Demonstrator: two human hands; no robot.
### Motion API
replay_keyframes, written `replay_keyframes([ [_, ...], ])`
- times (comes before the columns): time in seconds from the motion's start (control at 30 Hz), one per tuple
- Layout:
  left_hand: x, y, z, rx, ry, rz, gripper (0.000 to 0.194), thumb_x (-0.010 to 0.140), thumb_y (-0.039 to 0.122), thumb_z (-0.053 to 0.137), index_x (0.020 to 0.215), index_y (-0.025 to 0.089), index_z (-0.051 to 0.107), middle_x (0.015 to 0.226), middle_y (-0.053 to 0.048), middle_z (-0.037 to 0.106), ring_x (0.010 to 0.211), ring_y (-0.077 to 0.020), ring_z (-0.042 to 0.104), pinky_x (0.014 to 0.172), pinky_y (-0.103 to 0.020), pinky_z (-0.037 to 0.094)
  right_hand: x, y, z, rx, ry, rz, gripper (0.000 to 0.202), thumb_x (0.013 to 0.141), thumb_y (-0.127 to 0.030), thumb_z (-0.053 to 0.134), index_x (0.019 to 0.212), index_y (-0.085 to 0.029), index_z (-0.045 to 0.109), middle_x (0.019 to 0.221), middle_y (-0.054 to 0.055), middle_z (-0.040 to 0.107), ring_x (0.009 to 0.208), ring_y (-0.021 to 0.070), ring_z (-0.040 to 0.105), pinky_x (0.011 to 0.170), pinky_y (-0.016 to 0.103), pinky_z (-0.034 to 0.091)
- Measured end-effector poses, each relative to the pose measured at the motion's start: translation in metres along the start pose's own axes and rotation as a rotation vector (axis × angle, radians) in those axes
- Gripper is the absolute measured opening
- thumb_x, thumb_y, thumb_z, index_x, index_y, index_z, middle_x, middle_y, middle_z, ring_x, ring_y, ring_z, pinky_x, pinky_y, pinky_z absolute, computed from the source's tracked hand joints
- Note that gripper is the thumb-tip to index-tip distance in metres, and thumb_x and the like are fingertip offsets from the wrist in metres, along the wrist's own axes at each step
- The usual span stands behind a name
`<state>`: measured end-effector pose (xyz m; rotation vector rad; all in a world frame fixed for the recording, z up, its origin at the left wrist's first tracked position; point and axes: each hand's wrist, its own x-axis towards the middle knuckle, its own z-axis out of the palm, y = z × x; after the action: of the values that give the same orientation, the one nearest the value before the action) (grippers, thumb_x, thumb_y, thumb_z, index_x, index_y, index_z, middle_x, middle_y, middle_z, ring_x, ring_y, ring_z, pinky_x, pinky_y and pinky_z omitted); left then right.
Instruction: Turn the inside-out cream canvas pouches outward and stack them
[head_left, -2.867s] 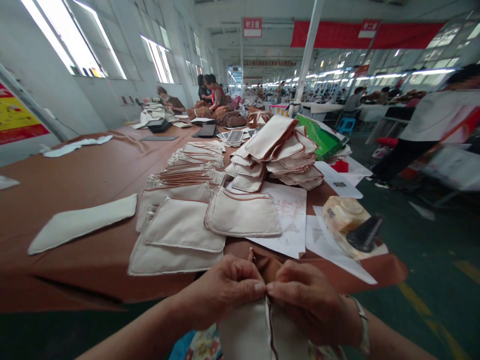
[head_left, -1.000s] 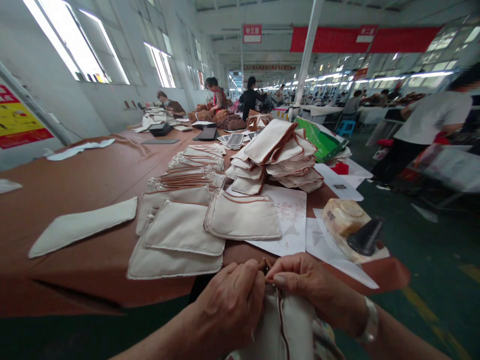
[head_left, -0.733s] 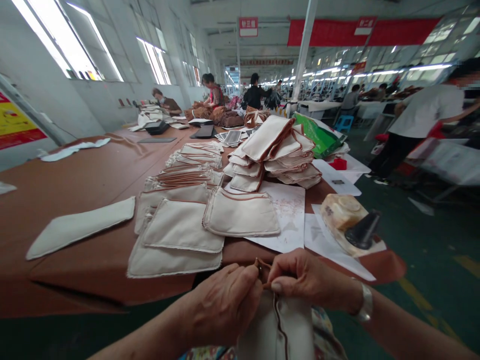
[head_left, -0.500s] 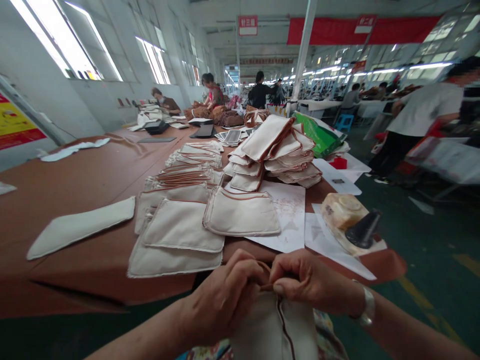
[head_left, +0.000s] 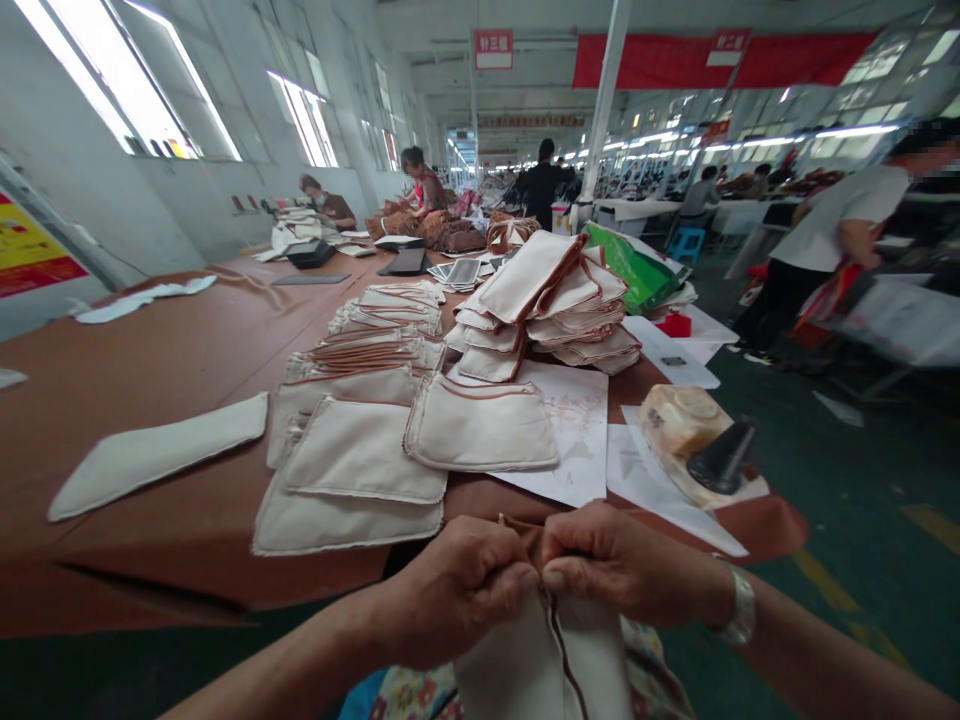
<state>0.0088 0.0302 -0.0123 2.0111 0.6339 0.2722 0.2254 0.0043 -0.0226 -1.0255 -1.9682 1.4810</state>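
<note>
A white fabric piece (head_left: 510, 660) with a dark brown seam down its middle and brown material at its top edge hangs over my lap. My left hand (head_left: 472, 580) pinches its top edge from the left, thumb pressed against the curled fingers. Close beside it, my right hand (head_left: 615, 560) grips the same edge, with a silver bracelet on the wrist. The two thumbs nearly meet at the top of the seam. Just beyond my hands, flat white pieces (head_left: 367, 455) overlap on the brown-covered table (head_left: 187, 350).
Behind lie a row of stacked pieces (head_left: 382, 345) and a taller pile (head_left: 532, 280). On the right are paper sheets (head_left: 577, 430), a stained block (head_left: 682, 415), a black cone (head_left: 721, 458) and a green bag (head_left: 634, 270). A person (head_left: 840, 230) stands at the right; others work farther back.
My left fingers have curled down and the left thumb now shows, pressed at the edge near the right thumb. In the background, the person in black has shifted right; the one at right leans forward.
</note>
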Motion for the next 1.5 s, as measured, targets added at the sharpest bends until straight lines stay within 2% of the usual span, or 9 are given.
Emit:
replay_keyframes([
  [0.17,0.006,-0.003,-0.002,0.021,0.024,0.091,0.032,0.096,0.033,0.042,0.069,0.016,0.041,0.065,0.003,0.037,0.059,-0.0086,0.032,0.053,-0.021,0.026,-0.005,0.002,0.008,0.137,0.111,-0.085,0.031,0.088,-0.036,0.061,0.066,-0.015,0.051,0.064,-0.003,0.047,0.059,0.0094,0.038,0.053,0.021,0.03],
  [0.4,-0.007,-0.031,-0.031,-0.198,-0.215,-0.18,0.05,0.084,0.059,0.059,0.065,0.017,0.039,0.063,0.005,0.028,0.056,-0.008,0.025,0.047,-0.023,0.018,-0.036,0.036,-0.037,0.435,0.211,0.068,0.033,0.087,-0.045,0.064,0.075,-0.015,0.056,0.067,-0.002,0.047,0.057,0.01,0.038,0.05,0.022,0.028],
  [0.57,0.001,0.016,-0.017,-0.039,-0.133,0.057,0.047,0.087,0.043,0.063,0.062,0.016,0.035,0.063,0.005,0.028,0.059,-0.0079,0.025,0.052,-0.022,0.02,-0.026,0.001,-0.04,0.061,-0.062,-0.025,0.043,0.087,-0.051,0.062,0.111,-0.016,0.066,0.1,0.007,0.061,0.089,0.0205,0.054,0.075,0.029,0.043],
  [0.67,0.006,0.034,-0.021,-0.118,-0.176,0.044,0.038,0.086,0.036,0.065,0.063,0.015,0.043,0.064,0.005,0.034,0.058,-0.0075,0.029,0.051,-0.02,0.023,-0.013,-0.021,-0.019,-0.027,-0.168,-0.161,0.033,0.083,-0.048,0.068,0.085,-0.015,0.068,0.079,0.0,0.055,0.073,0.0144,0.048,0.067,0.024,0.039],
  [0.8,-0.01,0.0,-0.057,-0.218,-0.316,-0.266,0.034,0.076,0.046,0.073,0.076,0.015,0.061,0.066,0.004,0.048,0.058,-0.0093,0.04,0.049,-0.019,0.028,-0.019,-0.016,-0.017,0.074,-0.092,-0.169,0.035,0.089,-0.045,0.061,0.076,-0.013,0.066,0.075,0.002,0.053,0.069,0.0144,0.047,0.062,0.026,0.035],
  [0.93,-0.033,-0.037,-0.081,-0.202,-0.196,-0.306,0.04,0.064,0.046,0.082,0.083,0.013,0.068,0.076,0.002,0.058,0.072,-0.0134,0.05,0.063,-0.019,0.039,-0.033,0.019,-0.038,0.135,-0.03,-0.087,0.038,0.086,-0.047,0.063,0.072,-0.013,0.067,0.077,0.005,0.057,0.072,0.0177,0.052,0.065,0.028,0.039],
  [1.1,-0.026,-0.005,-0.051,-0.501,-0.055,-0.251,0.047,0.06,0.044,0.085,0.091,0.013,0.066,0.081,0.0,0.059,0.069,-0.0125,0.048,0.06,-0.021,0.038,-0.018,0.023,-0.027,-0.015,-0.007,-0.015,0.031,0.081,-0.038,0.073,0.102,-0.015,0.069,0.093,0.006,0.064,0.086,0.0208,0.057,0.077,0.03,0.043],
  [1.23,-0.006,0.027,-0.033,-0.288,-0.035,-0.121,0.044,0.059,0.046,0.085,0.078,0.012,0.066,0.065,0.006,0.047,0.06,-0.0087,0.038,0.053,-0.02,0.03,0.004,-0.008,0.005,0.199,-0.013,-0.213,0.03,0.089,-0.037,0.064,0.108,-0.015,0.062,0.106,0.007,0.061,0.097,0.0212,0.054,0.087,0.032,0.042],
  [1.5,-0.01,0.005,-0.043,-0.357,0.006,-0.203,0.047,0.057,0.046,0.087,0.075,0.013,0.058,0.069,0.006,0.047,0.062,-0.0083,0.035,0.052,-0.019,0.026,0.016,0.018,0.025,0.343,0.061,-0.145,0.025,0.089,-0.038,0.064,0.085,-0.016,0.053,0.075,-0.003,0.043,0.067,0.0111,0.034,0.058,0.023,0.029],
])
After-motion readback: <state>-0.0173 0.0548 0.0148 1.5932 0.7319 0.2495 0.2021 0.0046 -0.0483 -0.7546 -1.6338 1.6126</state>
